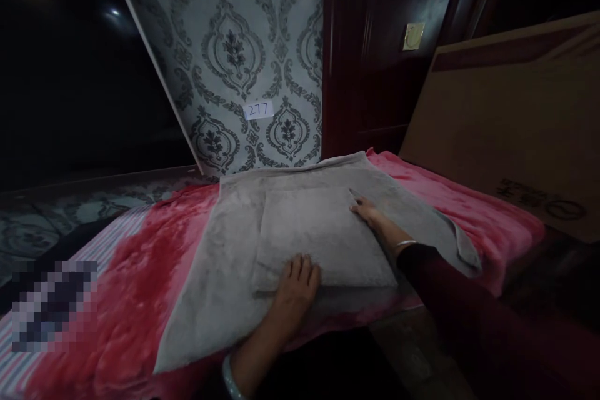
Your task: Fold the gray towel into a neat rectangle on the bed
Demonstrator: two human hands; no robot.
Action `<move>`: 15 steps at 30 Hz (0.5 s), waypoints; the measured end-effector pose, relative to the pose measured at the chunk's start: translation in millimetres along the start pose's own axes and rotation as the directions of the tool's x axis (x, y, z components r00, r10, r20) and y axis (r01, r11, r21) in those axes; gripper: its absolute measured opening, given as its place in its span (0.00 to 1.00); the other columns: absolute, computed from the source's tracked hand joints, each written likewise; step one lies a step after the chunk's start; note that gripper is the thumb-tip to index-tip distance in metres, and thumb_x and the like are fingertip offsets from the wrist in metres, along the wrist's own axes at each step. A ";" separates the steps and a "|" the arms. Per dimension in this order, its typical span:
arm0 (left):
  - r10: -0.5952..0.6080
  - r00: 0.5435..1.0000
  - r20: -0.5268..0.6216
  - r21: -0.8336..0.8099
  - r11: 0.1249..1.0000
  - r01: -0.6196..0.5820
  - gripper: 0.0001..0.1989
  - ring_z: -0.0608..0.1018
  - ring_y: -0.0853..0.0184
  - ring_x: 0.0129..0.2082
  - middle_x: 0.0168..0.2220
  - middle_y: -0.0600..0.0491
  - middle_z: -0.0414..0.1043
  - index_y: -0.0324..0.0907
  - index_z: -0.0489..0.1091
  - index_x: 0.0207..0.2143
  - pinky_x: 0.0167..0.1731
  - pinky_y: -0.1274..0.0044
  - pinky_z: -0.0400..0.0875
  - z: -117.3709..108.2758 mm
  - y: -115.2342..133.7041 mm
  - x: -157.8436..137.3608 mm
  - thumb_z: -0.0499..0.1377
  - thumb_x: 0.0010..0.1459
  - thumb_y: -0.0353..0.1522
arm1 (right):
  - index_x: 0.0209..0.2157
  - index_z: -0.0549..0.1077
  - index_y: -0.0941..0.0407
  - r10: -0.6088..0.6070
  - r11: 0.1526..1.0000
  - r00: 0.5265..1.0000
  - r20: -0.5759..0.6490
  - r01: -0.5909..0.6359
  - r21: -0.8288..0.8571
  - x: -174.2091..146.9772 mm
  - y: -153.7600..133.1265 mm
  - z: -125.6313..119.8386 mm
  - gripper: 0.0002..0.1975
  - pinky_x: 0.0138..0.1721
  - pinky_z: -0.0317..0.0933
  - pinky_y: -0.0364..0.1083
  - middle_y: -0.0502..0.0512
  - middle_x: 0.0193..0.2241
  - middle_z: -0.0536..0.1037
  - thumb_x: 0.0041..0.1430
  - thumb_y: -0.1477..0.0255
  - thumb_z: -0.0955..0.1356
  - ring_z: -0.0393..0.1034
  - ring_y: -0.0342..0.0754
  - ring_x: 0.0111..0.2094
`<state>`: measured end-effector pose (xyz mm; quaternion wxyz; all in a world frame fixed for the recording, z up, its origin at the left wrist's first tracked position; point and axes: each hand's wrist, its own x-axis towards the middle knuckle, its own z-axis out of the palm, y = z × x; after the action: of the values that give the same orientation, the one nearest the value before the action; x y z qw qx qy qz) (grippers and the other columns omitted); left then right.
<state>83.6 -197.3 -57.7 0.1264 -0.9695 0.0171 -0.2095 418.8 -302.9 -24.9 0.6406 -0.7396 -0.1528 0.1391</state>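
Observation:
A grey plush cloth folded into a flat square [309, 231] lies on a larger spread grey cloth [197, 306]. Both look like the same soft fabric; whether they are one piece I cannot tell. My left hand [297, 284] rests flat on the near edge of the folded square, fingers stretched forward and slightly apart. Toward its far right corner, my right hand [368, 212] touches the edge with fingers extended. A small dark gap shows at that corner, where the fabric stands slightly raised.
Under the grey cloth lies a red and pink plush blanket [140, 275], with a striped cloth [117, 231] at the left. A large cardboard box [506, 119] leans at the right. A dark screen [84, 75] stands left, before a patterned wall [234, 12] bearing a "277" label [258, 110].

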 end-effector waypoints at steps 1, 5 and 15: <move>-0.010 1.000 0.015 -0.057 0.998 0.011 0.24 0.73 0.49 0.60 0.60 0.36 0.71 0.39 0.70 0.58 0.54 0.58 0.73 -1.9 0.0 -1.1 0.56 0.59 0.22 | 0.40 0.78 0.54 0.023 1.000 0.999 -0.038 -0.024 -0.019 -1.9 10.5 -1.4 0.18 0.39 0.70 0.49 0.51 0.29 0.79 0.42 0.74 0.73 0.73 0.51 0.32; -0.067 0.997 0.038 -0.501 0.862 0.077 0.22 0.73 0.54 0.61 0.59 0.44 0.73 0.46 0.73 0.56 0.59 0.58 0.68 -19.4 -39.8 -2.7 0.61 0.58 0.30 | 0.36 0.77 0.53 0.058 0.998 0.994 -0.091 -0.061 -0.028 -4.1 32.2 -1.4 0.12 0.44 0.69 0.50 0.52 0.31 0.79 0.45 0.68 0.73 0.74 0.52 0.37; -0.737 0.421 0.529 -0.753 -0.178 0.634 0.13 0.75 0.65 0.19 0.24 0.52 0.73 0.38 0.73 0.39 0.21 0.76 0.70 -1.9 -168.7 60.9 0.67 0.50 0.32 | 0.36 0.77 0.52 0.030 0.993 0.999 -0.020 -0.027 0.112 2.1 37.6 -5.7 0.13 0.47 0.68 0.50 0.50 0.32 0.78 0.45 0.69 0.74 0.74 0.53 0.40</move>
<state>135.1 -39.8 11.0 -0.5647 -0.6888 -0.3877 -0.2377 424.8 -312.2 -61.4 0.6804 -0.7062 -0.1273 0.1486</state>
